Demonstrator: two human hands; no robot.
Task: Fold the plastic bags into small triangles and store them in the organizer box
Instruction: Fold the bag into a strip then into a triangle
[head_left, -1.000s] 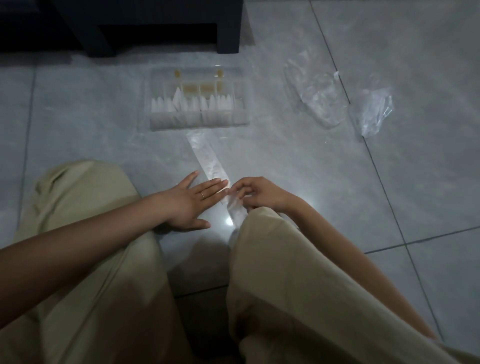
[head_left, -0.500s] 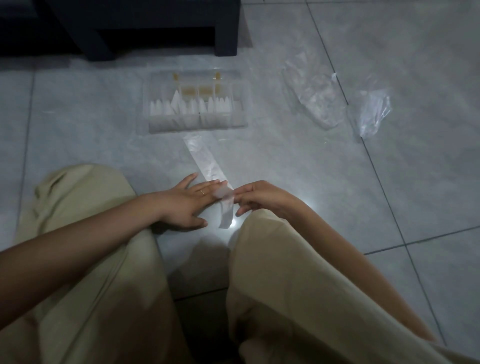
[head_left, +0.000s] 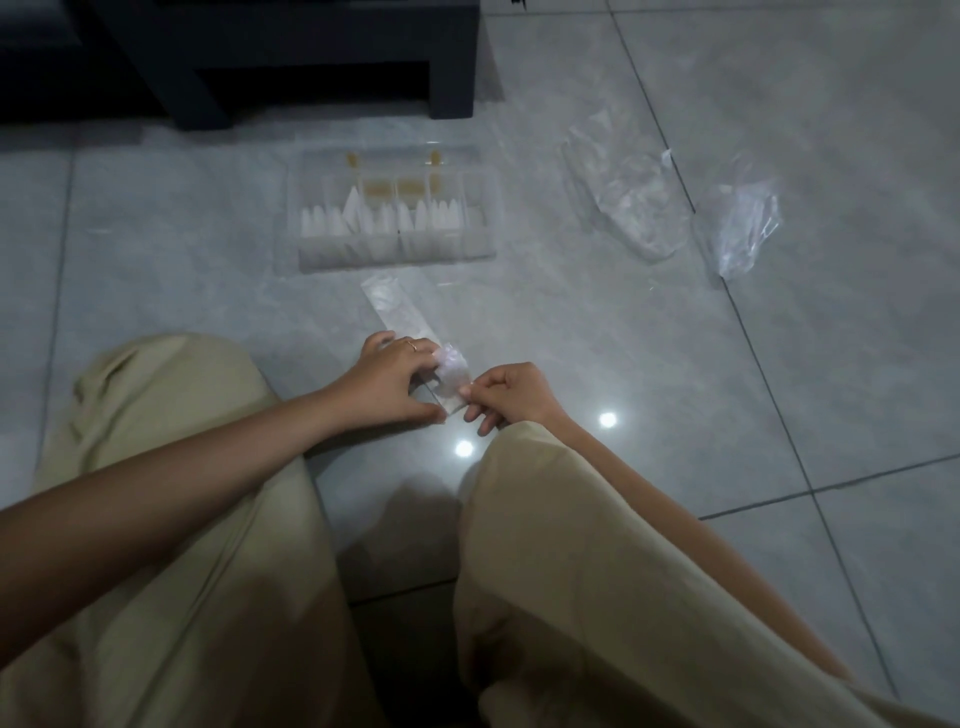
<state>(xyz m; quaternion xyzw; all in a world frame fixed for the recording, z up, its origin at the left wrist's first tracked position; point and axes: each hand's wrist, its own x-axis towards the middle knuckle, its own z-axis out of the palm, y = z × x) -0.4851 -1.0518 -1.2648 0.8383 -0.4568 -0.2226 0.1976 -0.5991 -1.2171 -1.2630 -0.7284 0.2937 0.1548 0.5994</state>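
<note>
right hand (head_left: 506, 395) pinches the near end of the strip (head_left: 395, 312), which lies flat on the floor (head_left: 623, 364), and turns it over into a corner fold (head_left: 453, 371). left hand (head_left: 397, 376) has bent fingers clamped on the strip right beside that fold. my take: line the folded edge up with the strip's side first, then press the crease hard and squeeze the air out. the box (head_left: 395, 244) sits just beyond, and two loose bags (head_left: 636, 213) wait far right.
</note>
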